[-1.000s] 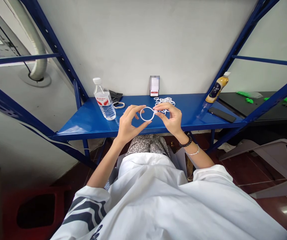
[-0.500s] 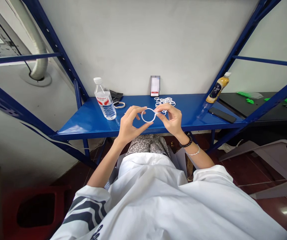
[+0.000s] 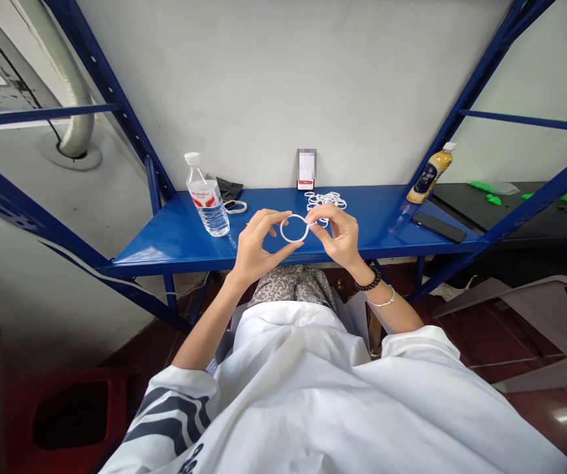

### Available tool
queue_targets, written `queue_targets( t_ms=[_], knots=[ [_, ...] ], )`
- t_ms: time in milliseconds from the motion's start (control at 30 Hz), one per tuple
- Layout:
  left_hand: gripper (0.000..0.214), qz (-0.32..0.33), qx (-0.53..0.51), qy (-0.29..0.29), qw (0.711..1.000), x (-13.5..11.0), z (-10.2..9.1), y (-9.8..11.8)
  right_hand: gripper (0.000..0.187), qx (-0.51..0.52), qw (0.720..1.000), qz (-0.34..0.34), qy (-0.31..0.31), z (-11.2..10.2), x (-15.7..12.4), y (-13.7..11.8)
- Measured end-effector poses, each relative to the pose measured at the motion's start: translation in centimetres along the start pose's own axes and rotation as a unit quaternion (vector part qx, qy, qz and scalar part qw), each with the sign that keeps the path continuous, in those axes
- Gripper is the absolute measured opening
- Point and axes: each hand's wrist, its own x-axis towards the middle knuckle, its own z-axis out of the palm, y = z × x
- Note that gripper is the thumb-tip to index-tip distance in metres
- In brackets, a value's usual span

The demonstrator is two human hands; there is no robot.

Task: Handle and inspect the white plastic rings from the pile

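The ring sits between the left hand and the right hand, and the loose rings lie on the table behind the right hand. A standing phone is behind and slightly left of the loose rings, before the wall. On the table's left stands the water bottle, with the wristband to its right and the pouch behind, while on the right the drink bottle is behind the flat phone
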Motion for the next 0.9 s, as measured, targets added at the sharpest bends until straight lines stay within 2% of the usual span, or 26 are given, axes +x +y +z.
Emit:
queue_targets(
  t_ms=[167, 300, 500, 700, 900],
  knots=[
    [0.042, 0.001, 0.002, 0.005, 1.0, 0.1, -0.1, -0.1, 0.005, 0.007, 0.999, 0.01, 0.033, 0.4, -0.2, 0.0],
    [0.043, -0.009, 0.004, 0.001, 1.0, 0.1, 0.0, -0.3, 0.005, 0.008, 0.998, -0.009, 0.056, 0.6, -0.1, -0.4],
    [0.043, -0.046, 0.001, -0.042, 0.998, 0.0, 0.5, -0.4, 0.006, -0.019, 0.999, -0.03, 0.033, 0.5, 0.0, -0.9],
    [0.052, -0.065, -0.025, -0.049, 0.996, -0.2, 0.8, -0.6, 0.008, -0.024, 0.999, 0.013, 0.03, 0.5, 0.0, -1.0],
    [0.043, -0.091, -0.094, -0.068, 0.989, -0.1, 0.9, -0.4, 0.013, 0.002, 0.998, 0.064, 0.027, 0.3, 0.1, -1.1]
  ],
)
